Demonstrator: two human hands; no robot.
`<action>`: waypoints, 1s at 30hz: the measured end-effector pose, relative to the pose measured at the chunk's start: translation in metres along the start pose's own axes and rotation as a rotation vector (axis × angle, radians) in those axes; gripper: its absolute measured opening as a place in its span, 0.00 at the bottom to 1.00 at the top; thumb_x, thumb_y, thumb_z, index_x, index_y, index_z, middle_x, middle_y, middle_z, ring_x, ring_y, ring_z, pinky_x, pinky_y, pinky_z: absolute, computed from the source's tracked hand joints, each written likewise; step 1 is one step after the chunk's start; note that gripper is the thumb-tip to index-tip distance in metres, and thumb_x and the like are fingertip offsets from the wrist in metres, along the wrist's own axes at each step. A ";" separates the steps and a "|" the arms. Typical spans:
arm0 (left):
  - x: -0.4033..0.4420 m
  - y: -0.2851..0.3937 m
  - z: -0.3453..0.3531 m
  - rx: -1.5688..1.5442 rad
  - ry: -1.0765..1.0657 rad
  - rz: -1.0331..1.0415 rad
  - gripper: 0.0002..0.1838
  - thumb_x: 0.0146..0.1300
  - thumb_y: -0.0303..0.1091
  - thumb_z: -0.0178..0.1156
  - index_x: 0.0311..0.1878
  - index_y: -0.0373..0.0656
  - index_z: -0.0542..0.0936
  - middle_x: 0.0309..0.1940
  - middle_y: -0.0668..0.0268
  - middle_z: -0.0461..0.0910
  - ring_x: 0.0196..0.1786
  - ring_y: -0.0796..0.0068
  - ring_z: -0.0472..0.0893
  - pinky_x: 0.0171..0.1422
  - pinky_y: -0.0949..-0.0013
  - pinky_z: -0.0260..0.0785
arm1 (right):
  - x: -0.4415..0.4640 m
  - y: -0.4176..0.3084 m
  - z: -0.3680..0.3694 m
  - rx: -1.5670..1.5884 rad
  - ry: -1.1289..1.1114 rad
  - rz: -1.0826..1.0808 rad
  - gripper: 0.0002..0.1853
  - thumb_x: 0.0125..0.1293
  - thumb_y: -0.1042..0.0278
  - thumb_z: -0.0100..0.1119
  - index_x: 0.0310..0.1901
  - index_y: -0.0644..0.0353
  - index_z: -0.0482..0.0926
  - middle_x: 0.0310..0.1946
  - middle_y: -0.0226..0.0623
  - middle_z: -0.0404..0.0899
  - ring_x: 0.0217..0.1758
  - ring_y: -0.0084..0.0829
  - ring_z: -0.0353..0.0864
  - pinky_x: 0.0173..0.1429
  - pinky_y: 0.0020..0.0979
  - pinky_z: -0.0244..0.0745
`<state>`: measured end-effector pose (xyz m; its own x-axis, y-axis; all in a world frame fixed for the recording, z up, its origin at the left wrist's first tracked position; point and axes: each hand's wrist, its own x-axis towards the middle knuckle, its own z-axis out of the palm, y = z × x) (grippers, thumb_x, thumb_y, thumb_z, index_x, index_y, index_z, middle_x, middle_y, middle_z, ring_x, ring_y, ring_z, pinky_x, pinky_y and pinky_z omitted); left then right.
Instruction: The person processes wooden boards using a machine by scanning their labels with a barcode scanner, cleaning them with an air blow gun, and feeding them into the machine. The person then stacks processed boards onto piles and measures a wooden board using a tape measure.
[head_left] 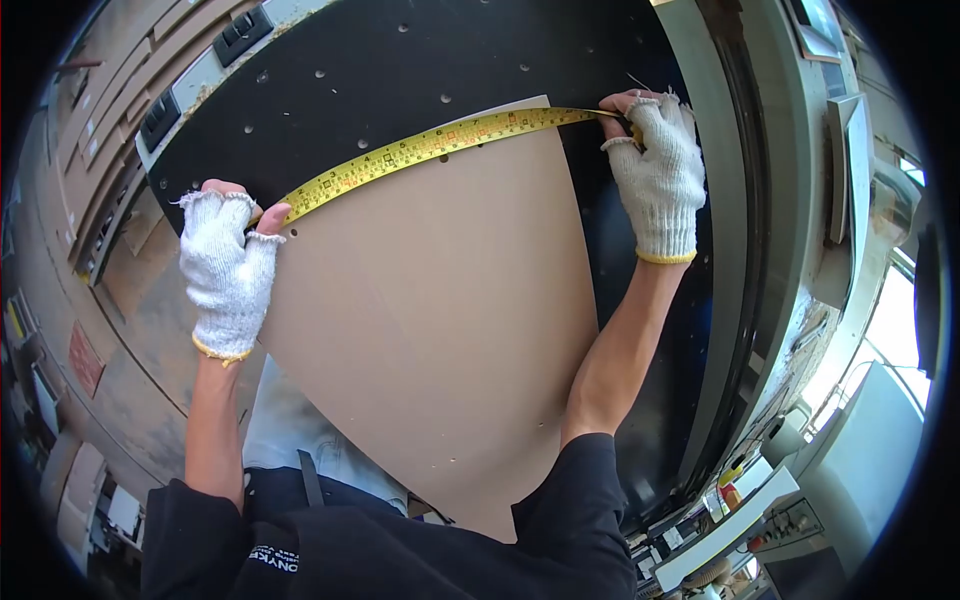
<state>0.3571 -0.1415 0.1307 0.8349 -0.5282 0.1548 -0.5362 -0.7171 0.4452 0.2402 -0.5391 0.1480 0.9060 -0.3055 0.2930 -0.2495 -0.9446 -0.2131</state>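
A yellow tape measure is stretched across the far edge of a beige board with a few small holes. My left hand, in a white fingerless glove, pinches the tape's end at the board's far left corner. Past the board's far right corner, my right hand, gloved the same way, is closed round the other end of the tape. Its case is mostly hidden by the fingers. The board lies on a black surface dotted with small round holes.
A grey rail runs along the right side of the black surface. Black fittings sit on its far left edge. Stacked boards are at the far left. A shelf with assorted items stands at lower right.
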 end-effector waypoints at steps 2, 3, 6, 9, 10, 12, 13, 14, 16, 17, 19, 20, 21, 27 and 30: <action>0.000 -0.004 -0.002 0.000 -0.041 0.047 0.18 0.72 0.34 0.74 0.34 0.35 0.75 0.39 0.57 0.73 0.41 0.56 0.74 0.48 0.56 0.70 | 0.000 -0.003 -0.003 -0.077 -0.044 -0.026 0.08 0.71 0.73 0.72 0.50 0.56 0.92 0.47 0.37 0.89 0.49 0.38 0.87 0.52 0.37 0.87; 0.000 -0.005 -0.003 0.003 -0.046 0.058 0.18 0.72 0.33 0.74 0.34 0.35 0.74 0.39 0.57 0.72 0.40 0.54 0.74 0.47 0.55 0.69 | 0.000 -0.004 -0.004 -0.072 -0.048 -0.018 0.09 0.71 0.73 0.72 0.50 0.55 0.92 0.48 0.36 0.89 0.50 0.38 0.88 0.53 0.38 0.87; -0.002 -0.023 -0.012 0.086 -0.026 0.078 0.17 0.72 0.32 0.73 0.35 0.35 0.74 0.39 0.56 0.72 0.41 0.54 0.73 0.47 0.55 0.69 | -0.001 0.003 -0.007 -0.134 -0.055 -0.030 0.09 0.71 0.74 0.71 0.50 0.55 0.92 0.47 0.36 0.90 0.50 0.39 0.88 0.54 0.39 0.87; -0.013 -0.057 -0.035 0.164 -0.039 0.058 0.15 0.71 0.31 0.73 0.40 0.33 0.76 0.38 0.55 0.73 0.40 0.51 0.74 0.46 0.53 0.69 | -0.001 0.008 -0.010 -0.249 -0.094 -0.081 0.09 0.71 0.74 0.70 0.50 0.56 0.92 0.47 0.37 0.90 0.49 0.40 0.89 0.57 0.39 0.86; -0.019 -0.067 -0.041 0.165 -0.067 0.043 0.14 0.72 0.31 0.73 0.41 0.33 0.76 0.39 0.55 0.73 0.40 0.51 0.74 0.47 0.53 0.69 | -0.002 0.007 -0.008 -0.240 -0.102 -0.081 0.09 0.71 0.74 0.70 0.50 0.56 0.92 0.47 0.37 0.90 0.49 0.40 0.89 0.57 0.39 0.86; -0.028 -0.077 -0.049 0.122 -0.089 0.004 0.14 0.71 0.31 0.73 0.41 0.34 0.76 0.39 0.54 0.74 0.40 0.51 0.74 0.48 0.52 0.69 | -0.001 0.005 -0.006 -0.141 -0.160 -0.020 0.09 0.70 0.75 0.69 0.50 0.57 0.92 0.48 0.38 0.91 0.49 0.43 0.89 0.59 0.39 0.85; -0.028 -0.080 -0.051 0.103 -0.116 0.057 0.14 0.70 0.31 0.73 0.42 0.34 0.77 0.40 0.54 0.75 0.41 0.51 0.75 0.49 0.53 0.70 | 0.000 0.008 -0.005 -0.075 -0.114 -0.065 0.09 0.70 0.76 0.68 0.49 0.58 0.92 0.49 0.38 0.91 0.51 0.43 0.90 0.60 0.38 0.85; -0.028 -0.081 -0.054 0.088 -0.142 0.109 0.14 0.70 0.31 0.74 0.42 0.34 0.77 0.41 0.54 0.77 0.42 0.51 0.76 0.50 0.53 0.70 | 0.004 0.012 -0.006 -0.072 -0.111 -0.070 0.09 0.70 0.76 0.68 0.49 0.58 0.92 0.49 0.38 0.91 0.51 0.43 0.90 0.60 0.38 0.85; -0.027 -0.079 -0.058 0.081 -0.153 0.108 0.13 0.68 0.30 0.74 0.42 0.35 0.78 0.41 0.55 0.78 0.43 0.52 0.77 0.51 0.54 0.71 | 0.011 0.017 -0.006 0.033 -0.163 -0.120 0.10 0.69 0.79 0.68 0.48 0.59 0.92 0.50 0.38 0.92 0.53 0.41 0.90 0.61 0.38 0.85; -0.024 -0.076 -0.058 0.066 -0.170 0.115 0.12 0.67 0.29 0.74 0.42 0.35 0.79 0.41 0.55 0.79 0.43 0.52 0.78 0.52 0.56 0.71 | 0.012 0.016 -0.007 0.033 -0.161 -0.119 0.10 0.69 0.79 0.68 0.48 0.59 0.92 0.50 0.38 0.92 0.53 0.41 0.90 0.61 0.38 0.85; -0.017 -0.062 -0.056 0.070 -0.185 0.146 0.11 0.67 0.28 0.74 0.42 0.36 0.80 0.41 0.56 0.80 0.43 0.52 0.79 0.52 0.56 0.72 | 0.014 0.012 -0.007 -0.043 -0.181 -0.111 0.10 0.68 0.82 0.67 0.47 0.60 0.93 0.48 0.38 0.92 0.54 0.39 0.91 0.62 0.38 0.85; -0.014 -0.054 -0.053 0.074 -0.201 0.173 0.09 0.66 0.27 0.74 0.42 0.36 0.81 0.40 0.57 0.81 0.43 0.53 0.80 0.52 0.57 0.72 | 0.014 0.012 -0.008 -0.045 -0.183 -0.112 0.10 0.68 0.82 0.67 0.47 0.60 0.93 0.48 0.38 0.92 0.54 0.39 0.91 0.62 0.38 0.85; -0.013 -0.046 -0.050 0.018 -0.185 0.149 0.07 0.66 0.24 0.72 0.42 0.38 0.82 0.36 0.58 0.80 0.40 0.54 0.80 0.50 0.57 0.73 | 0.013 0.013 -0.007 -0.001 -0.176 -0.111 0.11 0.68 0.82 0.67 0.48 0.60 0.93 0.48 0.39 0.92 0.54 0.39 0.91 0.62 0.37 0.86; -0.024 -0.032 -0.051 -0.094 -0.180 0.005 0.06 0.64 0.19 0.70 0.40 0.38 0.82 0.33 0.59 0.80 0.36 0.58 0.79 0.47 0.58 0.72 | 0.018 0.014 -0.006 0.022 -0.247 -0.087 0.13 0.68 0.83 0.67 0.49 0.58 0.93 0.50 0.39 0.92 0.55 0.39 0.91 0.61 0.36 0.87; -0.033 -0.031 -0.046 -0.073 -0.172 -0.004 0.08 0.63 0.20 0.73 0.39 0.37 0.81 0.34 0.57 0.79 0.38 0.57 0.79 0.47 0.58 0.72 | 0.017 0.012 -0.003 -0.011 -0.231 -0.093 0.13 0.69 0.82 0.67 0.49 0.57 0.94 0.51 0.39 0.92 0.55 0.39 0.92 0.61 0.36 0.88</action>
<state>0.3519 -0.0808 0.1522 0.8001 -0.5999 0.0030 -0.5175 -0.6877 0.5091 0.2517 -0.5563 0.1527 0.9791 -0.1829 0.0894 -0.1642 -0.9691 -0.1843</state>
